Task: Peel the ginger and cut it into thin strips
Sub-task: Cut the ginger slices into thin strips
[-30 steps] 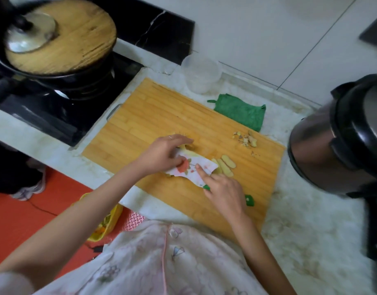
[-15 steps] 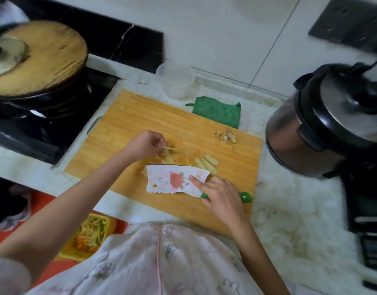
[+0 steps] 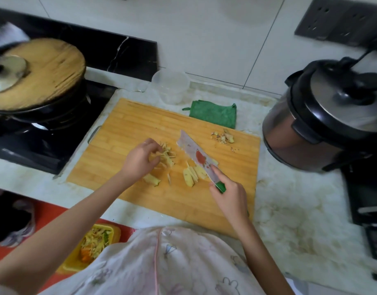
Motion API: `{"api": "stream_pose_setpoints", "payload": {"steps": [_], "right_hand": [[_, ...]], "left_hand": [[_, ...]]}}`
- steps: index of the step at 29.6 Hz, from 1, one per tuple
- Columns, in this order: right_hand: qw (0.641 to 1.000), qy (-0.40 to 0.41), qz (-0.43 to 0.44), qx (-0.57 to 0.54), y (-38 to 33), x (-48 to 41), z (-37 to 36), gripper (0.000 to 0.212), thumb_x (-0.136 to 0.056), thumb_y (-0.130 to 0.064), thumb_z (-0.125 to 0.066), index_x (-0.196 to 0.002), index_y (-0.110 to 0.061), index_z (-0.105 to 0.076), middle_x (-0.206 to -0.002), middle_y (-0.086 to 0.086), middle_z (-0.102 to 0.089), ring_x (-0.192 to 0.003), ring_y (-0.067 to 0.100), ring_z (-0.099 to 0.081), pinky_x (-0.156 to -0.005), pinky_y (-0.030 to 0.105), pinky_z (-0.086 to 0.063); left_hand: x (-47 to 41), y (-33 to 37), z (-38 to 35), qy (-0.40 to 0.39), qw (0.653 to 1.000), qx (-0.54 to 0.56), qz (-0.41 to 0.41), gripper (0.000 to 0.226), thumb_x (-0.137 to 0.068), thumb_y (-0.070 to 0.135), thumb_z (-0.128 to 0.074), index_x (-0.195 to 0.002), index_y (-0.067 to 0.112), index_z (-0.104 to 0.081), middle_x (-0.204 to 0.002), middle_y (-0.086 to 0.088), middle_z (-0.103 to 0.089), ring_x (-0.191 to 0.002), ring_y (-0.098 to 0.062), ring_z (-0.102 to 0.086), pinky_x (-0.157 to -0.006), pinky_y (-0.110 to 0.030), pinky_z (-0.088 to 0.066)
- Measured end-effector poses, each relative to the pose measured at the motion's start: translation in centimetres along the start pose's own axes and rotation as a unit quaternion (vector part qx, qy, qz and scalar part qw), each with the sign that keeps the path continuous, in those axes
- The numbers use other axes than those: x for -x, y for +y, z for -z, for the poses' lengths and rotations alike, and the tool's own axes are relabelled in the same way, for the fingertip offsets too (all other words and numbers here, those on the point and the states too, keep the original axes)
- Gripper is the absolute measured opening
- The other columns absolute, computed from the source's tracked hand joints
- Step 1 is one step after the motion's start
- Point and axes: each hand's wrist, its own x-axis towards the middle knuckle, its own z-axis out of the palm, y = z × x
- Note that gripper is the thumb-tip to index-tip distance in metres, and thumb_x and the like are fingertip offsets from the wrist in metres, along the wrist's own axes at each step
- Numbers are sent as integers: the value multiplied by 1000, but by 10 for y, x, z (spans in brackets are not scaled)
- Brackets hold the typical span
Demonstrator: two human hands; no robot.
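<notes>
Yellow ginger slices [image 3: 191, 175], pointing roughly twelve o'clock, lie ten o'clock from right hand [image 3: 230, 198] gripping knife [image 3: 194, 152]; left hand [image 3: 139, 161] pinches strips [image 3: 168, 154].

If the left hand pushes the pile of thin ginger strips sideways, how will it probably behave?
The ginger strips look thin and loose, so they would probably scatter rather than slide together. They seem light; some may cling to the left hand. On the flat cutting board they should hardly roll.
</notes>
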Motion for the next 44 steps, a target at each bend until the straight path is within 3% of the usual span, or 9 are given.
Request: {"api": "stream_pose_setpoints", "payload": {"steps": [3,8,14,20,24,26,29,35,44], "right_hand": [[998,2,-36,-56,6,2,-2,48,-87,-19,-62,-131,-35,-55,-44,-8,-47,-39,12,-24,-40,23,-19],[996,-20,-46,-79,3,4,-2,48,-87,-20,-63,-132,-36,-52,-43,-16,-48,-38,12,-30,-40,21,-21],[995,-64,-34,-72,4,7,-2,48,-88,-22,-61,-133,-35,-52,-51,0,-54,-39,10,-28,-40,23,-21],[982,-164,-26,-96,-2,12,-2,46,-94,-18,-49,-137,-36,-47,-75,-2,-68,-43,6,-40,-43,25,-31],[968,-233,-3,-92,-23,12,-13,41,-96,-25,-48,-136,-35,-48,-104,-4,-70,-66,20,-62,-55,31,-45],[966,-249,11,-72,-38,11,-22,40,-95,-27,-50,-134,-34,-51,-109,-6,-70,-83,16,-65,-60,22,-43],[967,-253,41,7,-56,10,-34,40,-95,-33,-48,-134,-39,-49,-107,2,-71,-94,26,-65,-68,31,-48],[937,-263,121,195,-83,3,-41,48,-98,-31,-43,-144,-39,-31,-89,10,-69,-80,28,-65,-54,31,-31],[935,-252,135,209,-82,13,-63,57,-98,-24,-44,-149,-31,-20,-88,5,-68,-76,22,-64,-59,30,-36]], "left_hand": [[31,13,-14,-91,981,-119,-122,30,-72,32,-60,-98,21,-67,-99,-1,-62,-67,-21,-63,-51,-26,-45],[31,14,-37,-130,970,-159,-130,21,-66,3,-73,-80,17,-67,-86,-2,-65,-52,-26,-61,-37,-23,-35],[1,3,-21,-62,989,-132,-12,13,-82,11,-69,-94,14,-71,-104,-3,-65,-80,-29,-65,-57,-30,-42],[42,-7,5,112,993,-49,1,4,-89,9,-66,-91,12,-68,-97,0,-64,-63,-12,-52,-49,-23,-39],[91,-17,-6,91,986,-109,-86,29,-96,27,-46,-101,8,-67,-108,-9,-63,-90,-25,-61,-72,-32,-46],[105,-18,-17,56,982,-142,-114,34,-98,33,-42,-112,12,-64,-118,-10,-63,-105,-23,-55,-86,-34,-40],[114,-15,-32,29,980,-167,-108,40,-92,30,-48,-123,9,-61,-126,-11,-62,-116,-22,-50,-94,-36,-36],[110,-23,-41,59,981,-163,-91,38,-83,28,-49,-115,9,-56,-104,-12,-67,-100,-25,-53,-92,-39,-37],[103,-34,-56,146,976,-108,-117,18,-87,19,-45,-99,11,-57,-88,-11,-66,-85,-25,-52,-80,-36,-39]]}}
